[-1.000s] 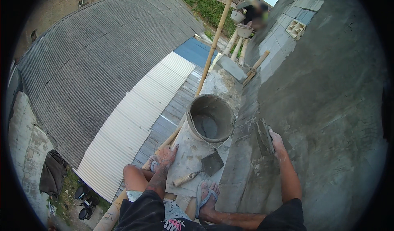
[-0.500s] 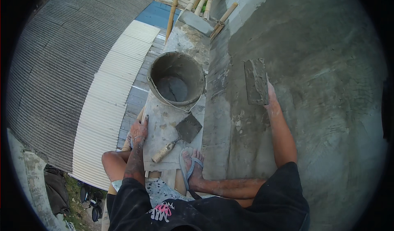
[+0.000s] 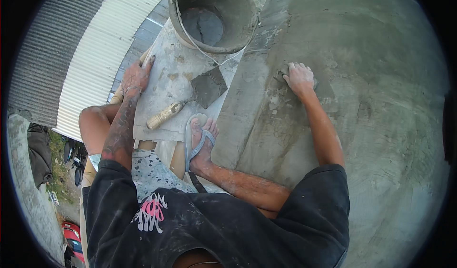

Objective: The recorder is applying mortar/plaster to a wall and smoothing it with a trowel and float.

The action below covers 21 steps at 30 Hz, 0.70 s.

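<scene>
My right hand (image 3: pixel 301 79) is closed on a plastering float (image 3: pixel 315 83), pressed against the grey cement wall (image 3: pixel 371 125). The float's blade is mortar-coloured and hard to tell from the wall. With my left hand (image 3: pixel 135 77) I grip the left edge of the scaffold board (image 3: pixel 157 94), the thumb lying on top. A pointing trowel (image 3: pixel 209 88) with a mortar-caked handle lies on the board between my hands. Beyond it stands a mortar bucket (image 3: pixel 214 18) with a wire handle. Wet mortar coats its inner wall.
My sandalled foot (image 3: pixel 202 142) rests at the board's near right corner, beside the wall. Left of the board, a white corrugated roof (image 3: pixel 100 49) and a dark corrugated roof (image 3: pixel 52 49) lie lower down. The ground with a red vehicle (image 3: pixel 72 239) shows far below.
My right hand has brought the mortar-loaded float from a raised, edge-up position onto the wall, down and slightly left. The view has tilted closer. My left hand keeps its hold on the board.
</scene>
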Each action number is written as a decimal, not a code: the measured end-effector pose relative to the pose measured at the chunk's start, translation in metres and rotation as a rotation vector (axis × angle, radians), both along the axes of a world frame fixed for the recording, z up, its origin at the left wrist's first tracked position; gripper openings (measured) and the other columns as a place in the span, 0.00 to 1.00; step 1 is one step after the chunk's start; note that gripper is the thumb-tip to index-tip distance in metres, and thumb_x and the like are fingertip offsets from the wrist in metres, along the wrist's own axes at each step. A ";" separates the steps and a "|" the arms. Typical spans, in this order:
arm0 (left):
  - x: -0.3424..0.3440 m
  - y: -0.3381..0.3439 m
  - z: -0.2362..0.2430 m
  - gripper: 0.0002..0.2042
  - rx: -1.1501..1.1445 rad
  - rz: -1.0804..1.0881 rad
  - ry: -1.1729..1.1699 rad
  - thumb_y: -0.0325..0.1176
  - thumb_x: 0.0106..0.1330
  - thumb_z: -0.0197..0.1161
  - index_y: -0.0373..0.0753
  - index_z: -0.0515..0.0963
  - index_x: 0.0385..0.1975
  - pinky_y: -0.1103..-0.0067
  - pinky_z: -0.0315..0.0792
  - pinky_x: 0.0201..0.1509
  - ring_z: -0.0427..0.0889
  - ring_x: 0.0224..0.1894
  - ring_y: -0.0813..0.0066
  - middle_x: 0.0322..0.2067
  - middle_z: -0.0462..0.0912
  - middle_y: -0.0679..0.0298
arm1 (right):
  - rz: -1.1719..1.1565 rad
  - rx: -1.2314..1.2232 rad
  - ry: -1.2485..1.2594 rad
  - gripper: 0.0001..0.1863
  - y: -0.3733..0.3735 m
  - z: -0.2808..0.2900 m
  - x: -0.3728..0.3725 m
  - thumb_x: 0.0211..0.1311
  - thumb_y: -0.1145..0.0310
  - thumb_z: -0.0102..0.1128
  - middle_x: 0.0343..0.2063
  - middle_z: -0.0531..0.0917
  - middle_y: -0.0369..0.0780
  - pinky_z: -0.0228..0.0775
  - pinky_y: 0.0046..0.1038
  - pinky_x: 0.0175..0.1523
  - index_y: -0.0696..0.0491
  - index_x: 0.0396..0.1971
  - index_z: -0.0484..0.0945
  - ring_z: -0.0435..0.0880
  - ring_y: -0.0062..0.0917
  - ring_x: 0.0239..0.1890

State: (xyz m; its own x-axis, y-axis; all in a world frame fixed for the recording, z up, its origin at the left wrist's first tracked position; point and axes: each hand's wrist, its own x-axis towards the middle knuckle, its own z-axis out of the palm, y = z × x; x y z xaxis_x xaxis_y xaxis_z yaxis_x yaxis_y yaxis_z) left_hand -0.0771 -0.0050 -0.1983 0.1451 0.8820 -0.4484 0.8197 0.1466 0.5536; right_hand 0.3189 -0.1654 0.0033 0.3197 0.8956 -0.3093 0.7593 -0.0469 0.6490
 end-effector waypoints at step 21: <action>-0.001 0.001 -0.007 0.32 -0.022 -0.003 -0.001 0.65 0.58 0.45 0.41 0.78 0.41 0.66 0.69 0.47 0.78 0.44 0.52 0.37 0.80 0.48 | -0.437 0.195 -0.019 0.13 0.008 -0.001 0.006 0.52 0.61 0.52 0.31 0.82 0.47 0.73 0.36 0.40 0.54 0.27 0.80 0.82 0.38 0.36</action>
State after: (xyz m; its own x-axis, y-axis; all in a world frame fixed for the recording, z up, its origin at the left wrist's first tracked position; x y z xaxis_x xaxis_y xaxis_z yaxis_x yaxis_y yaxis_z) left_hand -0.0778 -0.0044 -0.2057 0.1480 0.8715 -0.4676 0.8199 0.1563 0.5508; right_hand 0.3245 -0.1572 0.0026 0.6831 0.7168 -0.1396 0.6297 -0.4813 0.6098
